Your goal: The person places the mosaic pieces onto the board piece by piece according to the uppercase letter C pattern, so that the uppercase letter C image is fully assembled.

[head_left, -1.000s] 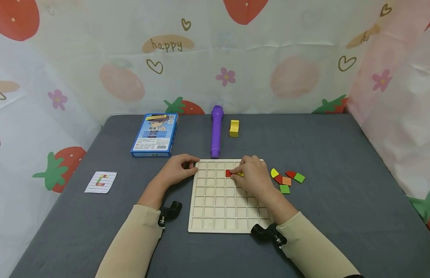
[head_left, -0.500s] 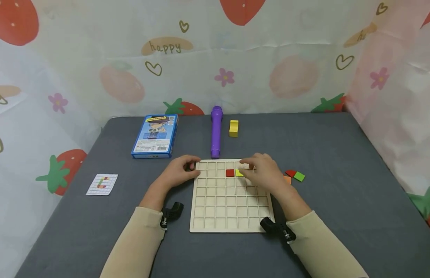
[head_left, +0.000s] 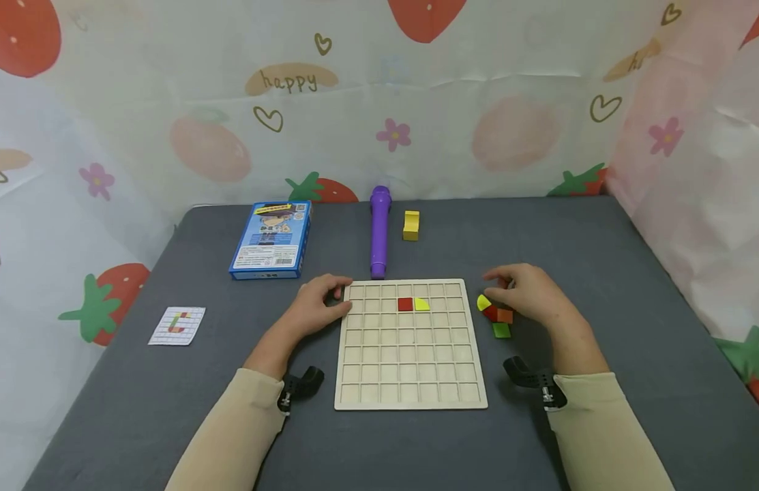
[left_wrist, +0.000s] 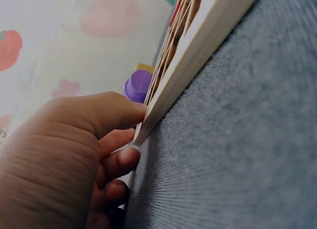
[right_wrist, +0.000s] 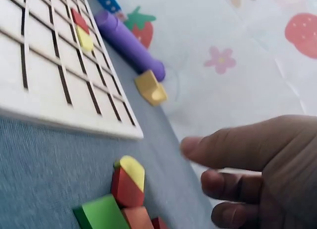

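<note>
In the head view, a pale wooden grid board (head_left: 388,354) lies on the table. My left hand (head_left: 314,305) holds its far left corner, the thumb (left_wrist: 121,112) against the edge in the left wrist view. A red square block (head_left: 405,304) and a yellow rounded block (head_left: 422,304) sit side by side in cells of the second row. My right hand (head_left: 526,293) hovers beside the loose blocks right of the board, thumb and fingers apart, nothing between them. Among these are a yellow rounded block (right_wrist: 132,168), a red block (right_wrist: 126,188), an orange block (head_left: 504,316) and a green block (head_left: 501,331).
Behind the board lie a purple tube (head_left: 379,232) and a yellow notched block (head_left: 411,226). A blue box (head_left: 271,240) is at the back left. A small gridded card (head_left: 177,326) with a coloured pattern lies at left. Printed cloth (head_left: 440,102) hangs behind the grey table.
My right hand has let go of the yellow rounded block in the cell beside the red one and moved right to the loose blocks. The left hand stays at the board's corner.
</note>
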Demonstrator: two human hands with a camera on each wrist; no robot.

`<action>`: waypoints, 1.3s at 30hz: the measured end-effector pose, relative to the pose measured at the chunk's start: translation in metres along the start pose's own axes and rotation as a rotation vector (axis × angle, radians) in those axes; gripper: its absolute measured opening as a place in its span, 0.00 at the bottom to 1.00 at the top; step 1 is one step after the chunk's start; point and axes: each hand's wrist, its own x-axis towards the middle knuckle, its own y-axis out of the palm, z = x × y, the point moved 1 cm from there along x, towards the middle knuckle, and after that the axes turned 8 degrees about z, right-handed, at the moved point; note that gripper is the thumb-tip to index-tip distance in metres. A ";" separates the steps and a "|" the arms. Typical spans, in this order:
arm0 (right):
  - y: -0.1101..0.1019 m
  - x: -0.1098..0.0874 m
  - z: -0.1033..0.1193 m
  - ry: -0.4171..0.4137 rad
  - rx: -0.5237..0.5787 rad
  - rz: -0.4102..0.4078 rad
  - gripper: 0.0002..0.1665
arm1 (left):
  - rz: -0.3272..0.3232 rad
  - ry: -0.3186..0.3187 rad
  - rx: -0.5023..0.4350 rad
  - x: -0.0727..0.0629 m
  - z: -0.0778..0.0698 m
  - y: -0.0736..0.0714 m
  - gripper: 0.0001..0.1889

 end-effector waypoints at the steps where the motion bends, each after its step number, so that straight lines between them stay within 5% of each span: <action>1: -0.001 0.000 -0.003 0.010 -0.008 0.012 0.23 | 0.000 -0.001 0.013 0.000 0.000 0.001 0.20; 10: 0.011 0.009 -0.002 0.052 -0.065 0.091 0.26 | 0.021 -0.017 0.039 -0.002 -0.002 -0.003 0.23; 26: 0.029 0.018 0.004 0.117 -0.231 -0.106 0.24 | 0.025 -0.015 0.047 -0.003 -0.006 -0.004 0.22; 33: 0.025 0.014 0.008 0.093 -0.059 -0.170 0.27 | 0.020 -0.017 0.049 -0.003 -0.007 -0.004 0.23; 39: 0.019 0.010 0.022 -0.051 0.188 -0.207 0.23 | 0.022 -0.022 0.055 -0.002 -0.005 -0.004 0.23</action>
